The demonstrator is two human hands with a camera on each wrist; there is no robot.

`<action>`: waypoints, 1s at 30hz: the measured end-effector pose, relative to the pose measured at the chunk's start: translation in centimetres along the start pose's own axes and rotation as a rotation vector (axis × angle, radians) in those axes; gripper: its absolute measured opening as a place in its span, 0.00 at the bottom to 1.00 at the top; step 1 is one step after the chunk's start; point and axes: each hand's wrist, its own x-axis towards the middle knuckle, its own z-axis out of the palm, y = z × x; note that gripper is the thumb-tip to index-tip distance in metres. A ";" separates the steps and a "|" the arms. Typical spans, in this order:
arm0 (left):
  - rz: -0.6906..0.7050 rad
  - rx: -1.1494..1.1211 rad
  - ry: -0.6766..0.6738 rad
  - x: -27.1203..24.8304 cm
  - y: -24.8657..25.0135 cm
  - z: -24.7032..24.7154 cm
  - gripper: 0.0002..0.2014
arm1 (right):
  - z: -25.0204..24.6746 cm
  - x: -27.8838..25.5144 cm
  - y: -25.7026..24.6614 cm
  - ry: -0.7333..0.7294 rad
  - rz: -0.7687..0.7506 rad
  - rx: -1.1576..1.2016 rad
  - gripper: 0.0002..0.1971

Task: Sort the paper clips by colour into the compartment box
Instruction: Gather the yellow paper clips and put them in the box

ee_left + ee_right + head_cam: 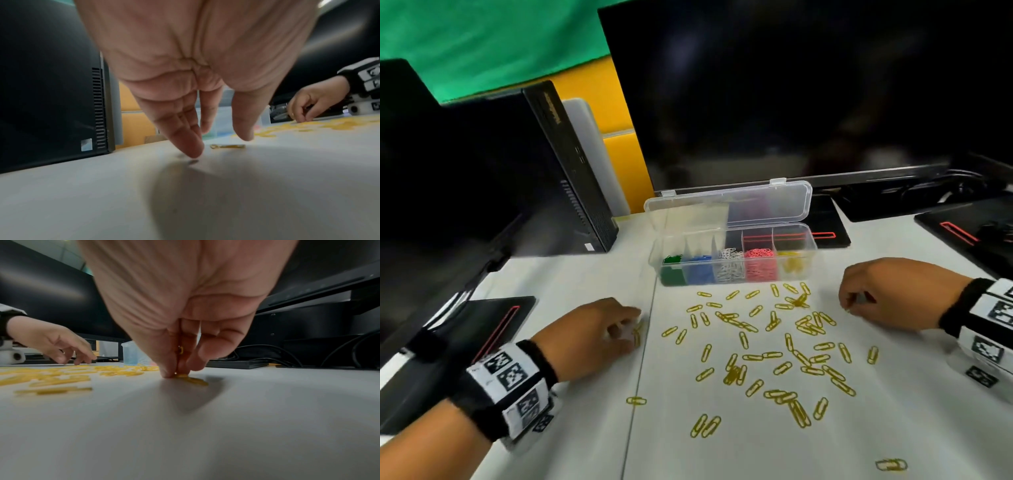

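The clear compartment box (688, 240) stands open at the back of the white table, holding green, blue, white, pink and yellow clips (792, 262) in separate compartments. Many yellow paper clips (774, 342) lie scattered in front of it. My left hand (635, 325) reaches down at the left edge of the scatter. Its fingertips (194, 153) touch the table, and one clip (227, 146) lies flat between fingers and thumb, not gripped. My right hand (180, 369), at the right of the scatter, pinches a yellow clip (180, 350) while its fingertips press on another clip (193, 380).
A large dark monitor (791, 85) stands right behind the box. A black computer case (571, 164) stands at the left and black pads (493, 329) lie at both sides. Cables (287, 353) run at the back right. One clip (891, 465) lies apart near the front.
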 end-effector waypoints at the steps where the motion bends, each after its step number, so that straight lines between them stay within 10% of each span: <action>1: 0.000 0.009 -0.005 0.4 0.1 0.3 0.23 | 0.1 0.0 0.0 0.001 0.007 0.000 0.05; 8: 0.085 0.071 -0.016 1.0 1.3 0.9 0.05 | 0.3 -0.1 0.0 0.052 0.081 -0.012 0.06; 15: 0.084 0.057 0.058 1.0 1.0 1.8 0.08 | -1.1 -0.9 0.2 0.235 0.175 0.166 0.09; 19: 0.065 0.049 0.031 1.1 0.4 1.9 0.14 | -3.1 -2.5 -0.4 0.380 0.254 0.881 0.14; 23: 0.060 -0.010 0.053 1.4 -0.2 1.6 0.18 | -2.7 -6.3 -3.4 0.026 0.338 1.596 0.12; 27: 0.029 0.038 0.096 1.3 -0.3 1.8 0.24 | 0.2 -9.8 -6.9 -0.319 0.090 0.529 0.05; 30: 0.037 0.010 0.056 0.8 0.6 1.8 0.19 | 2.9 -10.8 -8.2 -0.311 0.066 0.022 0.11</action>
